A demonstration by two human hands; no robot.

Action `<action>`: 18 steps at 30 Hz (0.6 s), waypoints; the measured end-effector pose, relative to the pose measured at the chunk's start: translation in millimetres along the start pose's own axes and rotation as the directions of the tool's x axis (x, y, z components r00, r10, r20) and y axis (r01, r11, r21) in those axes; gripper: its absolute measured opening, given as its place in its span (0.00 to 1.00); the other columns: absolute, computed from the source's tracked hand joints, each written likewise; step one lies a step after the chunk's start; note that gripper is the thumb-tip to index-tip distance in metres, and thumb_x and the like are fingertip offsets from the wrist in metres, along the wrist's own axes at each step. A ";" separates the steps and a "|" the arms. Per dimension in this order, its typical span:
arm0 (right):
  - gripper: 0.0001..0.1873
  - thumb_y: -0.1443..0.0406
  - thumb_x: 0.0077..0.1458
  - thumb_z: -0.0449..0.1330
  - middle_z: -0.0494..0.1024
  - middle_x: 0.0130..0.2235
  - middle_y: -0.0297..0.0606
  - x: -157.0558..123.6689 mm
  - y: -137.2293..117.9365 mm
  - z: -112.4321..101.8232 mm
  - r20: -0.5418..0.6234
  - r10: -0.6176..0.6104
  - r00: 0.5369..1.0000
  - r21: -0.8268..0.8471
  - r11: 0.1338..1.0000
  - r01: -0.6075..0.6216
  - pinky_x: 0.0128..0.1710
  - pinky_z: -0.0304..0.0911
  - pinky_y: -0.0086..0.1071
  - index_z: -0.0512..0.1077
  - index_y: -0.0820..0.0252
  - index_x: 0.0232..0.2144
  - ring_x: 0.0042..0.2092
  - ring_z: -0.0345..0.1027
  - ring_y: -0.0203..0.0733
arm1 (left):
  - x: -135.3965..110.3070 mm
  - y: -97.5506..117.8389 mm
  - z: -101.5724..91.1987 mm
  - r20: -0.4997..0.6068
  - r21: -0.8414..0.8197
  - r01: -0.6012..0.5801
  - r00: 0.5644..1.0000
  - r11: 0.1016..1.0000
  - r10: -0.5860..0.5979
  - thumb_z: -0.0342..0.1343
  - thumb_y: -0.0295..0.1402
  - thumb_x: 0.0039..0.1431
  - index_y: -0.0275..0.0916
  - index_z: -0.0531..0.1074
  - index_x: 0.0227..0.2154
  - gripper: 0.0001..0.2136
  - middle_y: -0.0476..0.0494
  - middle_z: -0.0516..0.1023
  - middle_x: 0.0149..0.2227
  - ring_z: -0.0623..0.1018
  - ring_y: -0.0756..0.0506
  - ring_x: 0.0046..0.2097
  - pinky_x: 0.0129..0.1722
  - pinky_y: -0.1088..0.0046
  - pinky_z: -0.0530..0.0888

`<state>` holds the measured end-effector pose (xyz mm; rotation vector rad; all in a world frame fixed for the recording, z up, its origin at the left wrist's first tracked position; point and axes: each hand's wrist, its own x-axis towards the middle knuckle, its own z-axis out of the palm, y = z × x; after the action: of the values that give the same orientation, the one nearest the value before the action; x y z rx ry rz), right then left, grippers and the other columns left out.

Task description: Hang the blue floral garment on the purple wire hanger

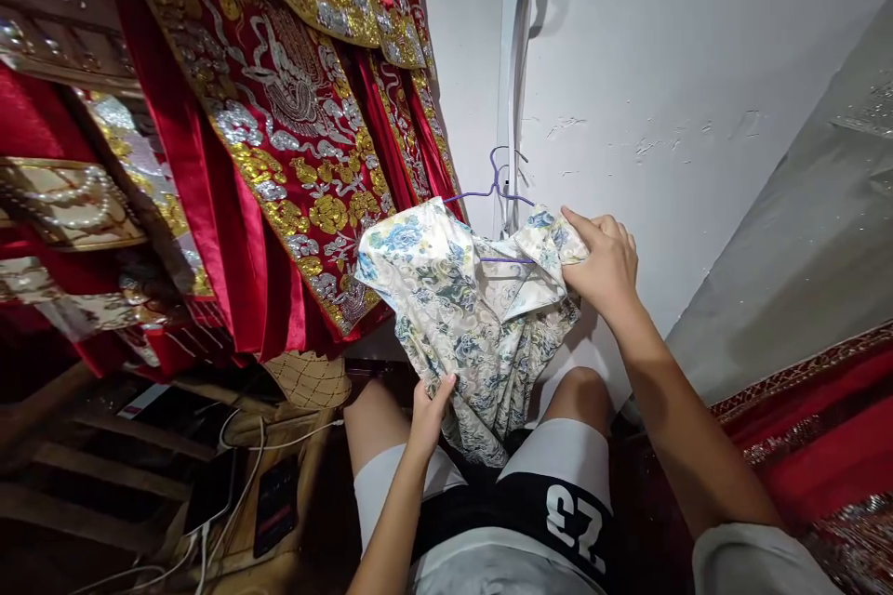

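A sleeveless floral dress point(453, 316), cream with blue flowers, hangs on a purple wire hanger point(466, 196) in front of my knees. My right hand point(601, 262) pinches the dress at its right shoulder, thumb on top and fingers behind. Lower down, my left hand point(431, 409) grips the cloth on the left side near the waist, thumb in front. The hanger's hook stands above the neckline, close to a pale vertical strip point(513, 65) on the wall; I cannot tell whether it is hooked on anything. The dress's lower part falls between my legs.
Red garments with gold and silver embroidery point(299, 139) hang close on the left. A wooden chair point(307, 483) at lower left bears a phone point(276, 504), a power bank-like slab point(211, 491) and white cables. A white wall point(662, 65) rises ahead; red fabric point(823, 418) lies at right.
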<state>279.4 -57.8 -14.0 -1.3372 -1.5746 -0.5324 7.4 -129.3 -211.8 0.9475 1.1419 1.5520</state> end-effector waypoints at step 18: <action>0.24 0.46 0.65 0.50 0.72 0.28 0.38 -215.5 -72.7 64.7 0.521 0.415 0.746 0.515 0.543 -0.663 0.35 0.66 0.36 0.68 0.55 0.27 0.32 0.68 0.45 | -17.0 -52.9 11.3 -0.147 0.062 0.153 0.979 0.986 -0.142 0.68 0.48 0.50 0.39 0.80 0.39 0.19 0.37 0.85 0.41 0.79 0.32 0.57 0.58 0.58 0.74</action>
<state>172.7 -134.6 -210.6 -1.2614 -1.2823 0.6803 35.1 -137.5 -260.7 0.7903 1.3462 1.4841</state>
